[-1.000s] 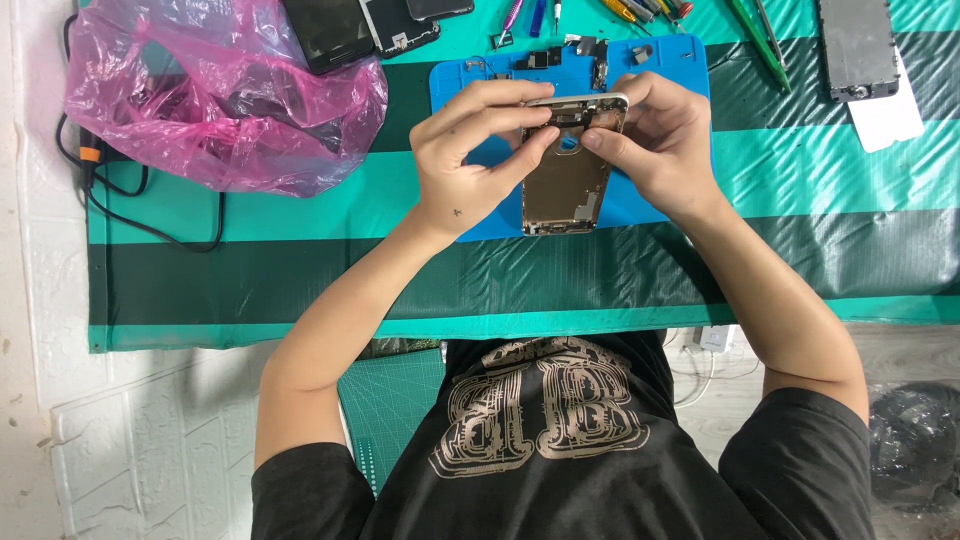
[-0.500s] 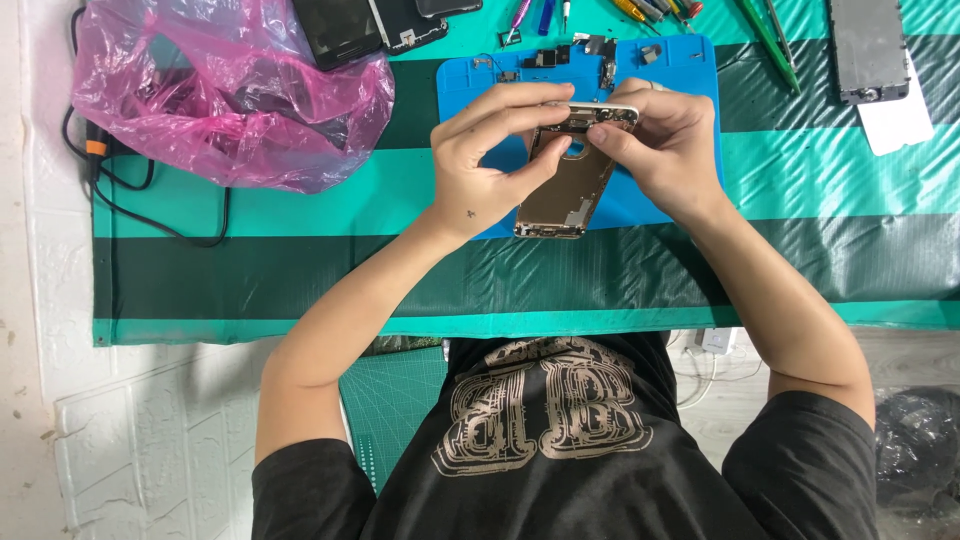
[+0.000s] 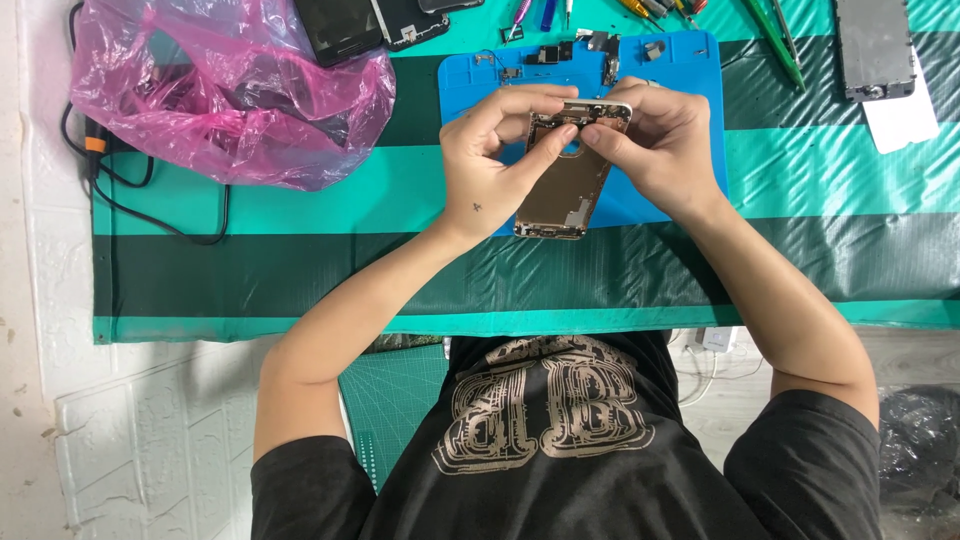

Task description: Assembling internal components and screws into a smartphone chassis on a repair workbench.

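Note:
A gold-coloured phone back housing (image 3: 560, 190), stripped open, is tilted up over a blue work mat (image 3: 705, 95). My left hand (image 3: 485, 165) grips its left edge, with the forefinger reaching across the inside near the top. My right hand (image 3: 660, 150) pinches the housing's top right corner, thumb and fingertips meeting those of the left hand. Small loose phone parts (image 3: 560, 50) lie along the far edge of the mat.
A pink plastic bag (image 3: 230, 100) sits at far left beside dark phones (image 3: 345, 30). A phone screen panel (image 3: 875, 50) lies on white paper at far right. Hand tools (image 3: 770, 35) line the back edge. A black cable (image 3: 150, 200) loops at left on the green striped cover (image 3: 300, 260).
Both hands stay on the housing at the same spot. My fingertips have shifted slightly along its top edge, and the view has drifted a little.

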